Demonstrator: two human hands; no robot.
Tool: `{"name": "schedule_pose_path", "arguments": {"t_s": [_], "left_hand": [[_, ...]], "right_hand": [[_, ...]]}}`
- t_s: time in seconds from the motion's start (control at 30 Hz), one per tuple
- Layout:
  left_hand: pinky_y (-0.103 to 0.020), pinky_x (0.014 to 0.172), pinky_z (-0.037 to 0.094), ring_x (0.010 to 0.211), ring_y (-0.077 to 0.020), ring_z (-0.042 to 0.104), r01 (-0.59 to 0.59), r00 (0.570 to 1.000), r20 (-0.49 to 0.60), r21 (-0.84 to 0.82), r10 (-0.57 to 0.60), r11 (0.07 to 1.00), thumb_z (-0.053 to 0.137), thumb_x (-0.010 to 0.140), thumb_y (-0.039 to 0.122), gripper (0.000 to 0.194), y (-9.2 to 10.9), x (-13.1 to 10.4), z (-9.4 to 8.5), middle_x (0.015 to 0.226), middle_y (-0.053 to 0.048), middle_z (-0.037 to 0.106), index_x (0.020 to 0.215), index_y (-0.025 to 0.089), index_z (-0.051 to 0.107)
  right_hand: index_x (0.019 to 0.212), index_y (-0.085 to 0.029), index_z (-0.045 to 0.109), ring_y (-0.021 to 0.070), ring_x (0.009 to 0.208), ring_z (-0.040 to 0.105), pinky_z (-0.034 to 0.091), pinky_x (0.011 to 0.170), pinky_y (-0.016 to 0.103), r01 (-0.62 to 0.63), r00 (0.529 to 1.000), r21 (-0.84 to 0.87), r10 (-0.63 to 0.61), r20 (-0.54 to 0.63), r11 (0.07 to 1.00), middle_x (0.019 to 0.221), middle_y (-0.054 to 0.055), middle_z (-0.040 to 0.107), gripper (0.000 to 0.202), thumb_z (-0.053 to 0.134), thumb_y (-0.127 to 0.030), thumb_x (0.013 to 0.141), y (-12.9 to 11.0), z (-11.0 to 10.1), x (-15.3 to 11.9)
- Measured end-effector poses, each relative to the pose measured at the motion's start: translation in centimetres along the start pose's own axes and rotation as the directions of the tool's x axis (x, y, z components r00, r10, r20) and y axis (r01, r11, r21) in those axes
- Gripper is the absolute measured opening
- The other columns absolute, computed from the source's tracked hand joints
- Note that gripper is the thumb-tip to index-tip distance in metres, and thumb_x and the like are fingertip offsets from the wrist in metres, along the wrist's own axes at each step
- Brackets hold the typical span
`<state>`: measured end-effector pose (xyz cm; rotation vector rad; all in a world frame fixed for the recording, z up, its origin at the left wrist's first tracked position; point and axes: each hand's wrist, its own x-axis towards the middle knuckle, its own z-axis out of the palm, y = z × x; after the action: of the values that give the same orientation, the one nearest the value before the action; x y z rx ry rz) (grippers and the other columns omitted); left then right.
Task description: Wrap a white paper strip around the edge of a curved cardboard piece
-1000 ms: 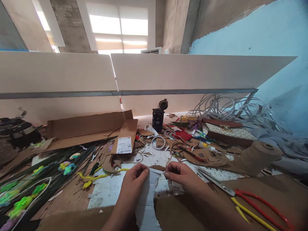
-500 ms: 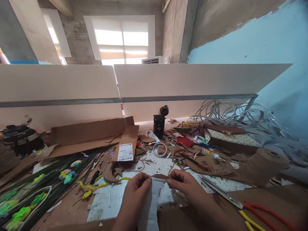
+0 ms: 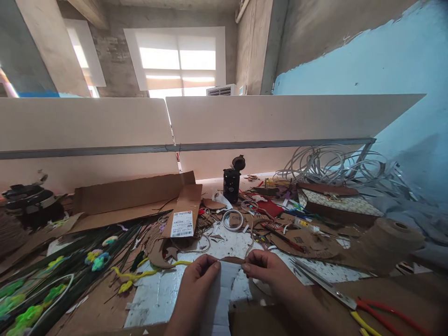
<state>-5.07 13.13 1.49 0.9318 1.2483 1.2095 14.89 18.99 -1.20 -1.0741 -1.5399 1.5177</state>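
At near center: left hand [image 3: 200, 280], thumb and forefinger pinched on the far left corner of a white strip [image 3: 220, 298], flat, papery and faintly ridged, running toward the near edge. Just right of it: right hand [image 3: 268, 270], thumb and forefinger brought narrowly together by the strip's far right corner; impossible to tell whether gripping it. To the right: scissors [image 3: 325, 283] with slim metal blades and red-and-yellow handles. Farther right: a tapering cone of coarse brown twine [image 3: 388, 245], near a handbag [image 3: 339, 201] in pale patterned material with brown trim. At far right: loose loops of pale, smooth tubing or wire [image 3: 315, 163]. At far center: a glossy black cylinder [image 3: 231, 184], round lid raised. Nearer: a smooth white ring [image 3: 224, 220] beside brown cardboard [image 3: 237, 218] with capitals legible as "CHU". To the left: an angular cardboard box [image 3: 133, 193] bearing a white printed label [image 3: 182, 225] with barcode, text too small to read. Nearer still: a crescent-shaped brown cutout [image 3: 158, 258], fuzzy yellow stems [image 3: 143, 274] and, farther left, soft pastel flower shapes [image 3: 98, 260].
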Motion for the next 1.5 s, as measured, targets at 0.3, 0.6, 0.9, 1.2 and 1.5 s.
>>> {"name": "schedule_pose_path", "arguments": {"t_s": [0.3,0.6,0.9,1.2,1.5], "left_hand": [[-0.024,0.051,0.038,0.051,-0.0146,0.05,0.025,1.0,-0.013,-0.001,-0.025,1.0,0.073,0.067,0.042,0.025,0.7,-0.2,0.2,0.059,0.003,0.06,0.071,0.02,0.061],[-0.025,0.056,0.04,0.057,-0.0155,0.05,0.062,0.996,0.055,0.066,-0.066,0.996,0.073,0.07,0.041,0.023,0.8,-0.7,0.8,0.061,0.003,0.057,0.072,0.021,0.061],[-0.025,0.059,0.039,0.063,-0.0161,0.05,-0.003,0.986,0.164,0.164,-0.025,0.987,0.074,0.07,0.05,0.033,0.7,-0.5,0.9,0.066,0.002,0.059,0.074,0.019,0.063],[-0.025,0.056,0.039,0.058,-0.0154,0.052,0.067,0.983,0.165,0.076,-0.078,0.995,0.072,0.068,0.039,0.024,0.6,-0.6,1.0,0.063,0.003,0.058,0.074,0.02,0.059],[-0.023,0.054,0.032,0.057,-0.0121,0.045,0.038,0.983,0.167,0.191,-0.07,0.981,0.074,0.072,0.044,0.031,0.7,-0.9,1.0,0.062,0.005,0.054,0.074,0.02,0.055]], "right_hand": [[0.089,-0.013,0.069,0.0128,0.064,0.053,0.033,0.057,0.024,-0.083,0.992,0.1,0.072,0.102,0.992,0.075,0.003,0.065,0.058,0.083,-0.061,0.059,-0.2,-1.1,0.5],[0.066,-0.017,0.056,0.0106,0.059,0.04,0.027,0.057,0.025,-0.038,0.997,0.079,0.033,0.071,0.996,0.061,-0.004,0.049,0.052,0.085,-0.058,0.054,-0.9,0.5,-0.6],[0.069,-0.016,0.056,0.0127,0.064,0.041,0.03,0.059,0.026,-0.026,0.997,-0.002,0.026,0.069,1.0,0.065,-0.003,0.049,0.043,0.079,-0.052,0.063,-2.0,1.2,-1.7],[0.074,-0.017,0.063,0.0145,0.065,0.046,0.032,0.062,0.027,0.023,0.99,0.041,-0.029,0.14,0.999,0.068,-0.001,0.054,0.044,0.075,-0.058,0.067,-1.8,1.0,-1.8],[0.08,-0.015,0.069,0.0169,0.072,0.05,0.037,0.066,0.028,0.045,0.993,-0.12,-0.032,0.111,0.992,0.072,0.002,0.06,0.035,0.072,-0.05,0.075,-1.9,1.1,-2.2]]}}
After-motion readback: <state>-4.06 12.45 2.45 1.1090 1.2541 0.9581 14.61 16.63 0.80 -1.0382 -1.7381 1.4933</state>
